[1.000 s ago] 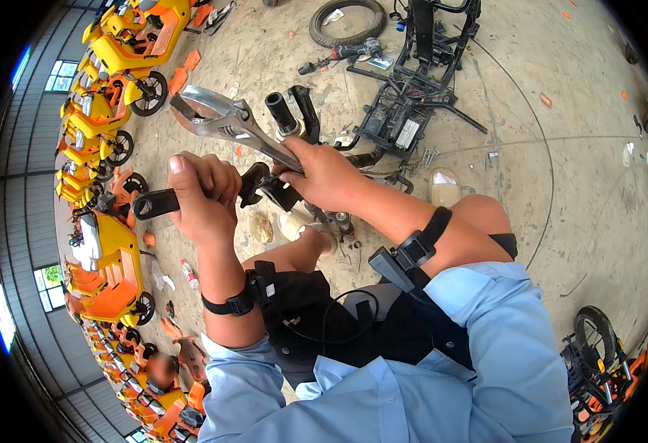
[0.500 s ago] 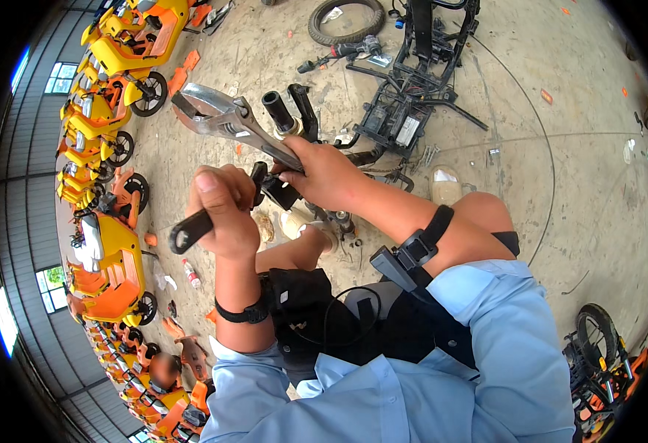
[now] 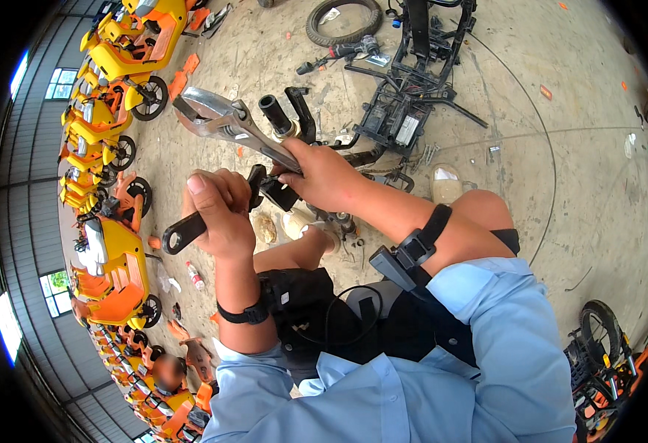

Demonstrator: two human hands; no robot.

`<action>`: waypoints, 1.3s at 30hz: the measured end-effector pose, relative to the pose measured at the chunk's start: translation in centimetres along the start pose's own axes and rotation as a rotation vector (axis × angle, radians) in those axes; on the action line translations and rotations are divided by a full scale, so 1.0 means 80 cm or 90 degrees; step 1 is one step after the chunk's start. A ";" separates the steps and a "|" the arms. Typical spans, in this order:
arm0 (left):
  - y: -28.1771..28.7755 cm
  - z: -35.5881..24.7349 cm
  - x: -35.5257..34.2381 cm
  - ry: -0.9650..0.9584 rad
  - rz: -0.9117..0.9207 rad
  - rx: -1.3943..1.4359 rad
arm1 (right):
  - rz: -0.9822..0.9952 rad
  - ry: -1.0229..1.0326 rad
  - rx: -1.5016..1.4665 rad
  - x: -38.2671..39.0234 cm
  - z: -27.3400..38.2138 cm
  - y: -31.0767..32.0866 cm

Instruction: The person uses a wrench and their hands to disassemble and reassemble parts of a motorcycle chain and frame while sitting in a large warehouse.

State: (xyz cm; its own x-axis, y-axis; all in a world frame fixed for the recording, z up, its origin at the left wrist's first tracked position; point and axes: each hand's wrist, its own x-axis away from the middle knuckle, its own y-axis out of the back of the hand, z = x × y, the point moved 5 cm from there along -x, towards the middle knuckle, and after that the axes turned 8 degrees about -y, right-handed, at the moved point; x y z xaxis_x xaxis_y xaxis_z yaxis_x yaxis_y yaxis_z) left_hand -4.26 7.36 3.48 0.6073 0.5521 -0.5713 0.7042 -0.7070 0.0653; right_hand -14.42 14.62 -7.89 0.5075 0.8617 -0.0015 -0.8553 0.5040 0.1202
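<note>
My left hand (image 3: 222, 215) is closed around a black wrench handle (image 3: 180, 235) with a hole in its end. The handle's other end, partly hidden by my fingers, meets a black block-like part (image 3: 280, 193) below my right hand. My right hand (image 3: 320, 176) grips a large silver adjustable wrench (image 3: 239, 127) by its shank; its jaws point up and left, with nothing visible between them. Just beyond the wrench, a black tube (image 3: 274, 112) and a black curved arm (image 3: 302, 114) stand up from a metal assembly, mostly hidden by my hands.
Ahead lies a stripped black vehicle frame (image 3: 398, 122), near a loose tyre (image 3: 344, 21) and a red-and-black power tool (image 3: 350, 50). Yellow-and-orange scooters (image 3: 113, 269) line the left side. A plastic bottle (image 3: 195, 275) lies on the floor, and more vehicle parts (image 3: 597, 347) stand at lower right.
My left hand and the black handle have shifted slightly left. My right hand and the adjustable wrench hold nearly the same place.
</note>
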 end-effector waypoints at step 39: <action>0.000 -0.002 0.002 0.082 -0.103 0.015 | -0.058 0.024 0.056 0.038 0.043 0.048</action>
State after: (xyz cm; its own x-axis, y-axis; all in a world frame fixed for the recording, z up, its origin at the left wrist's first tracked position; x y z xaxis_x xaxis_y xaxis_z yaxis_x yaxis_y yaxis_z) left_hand -4.13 7.49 3.51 0.5297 0.7106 -0.4632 0.7889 -0.6133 -0.0387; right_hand -15.84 18.97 -4.03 0.5765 0.8153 -0.0532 -0.7927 0.5740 0.2053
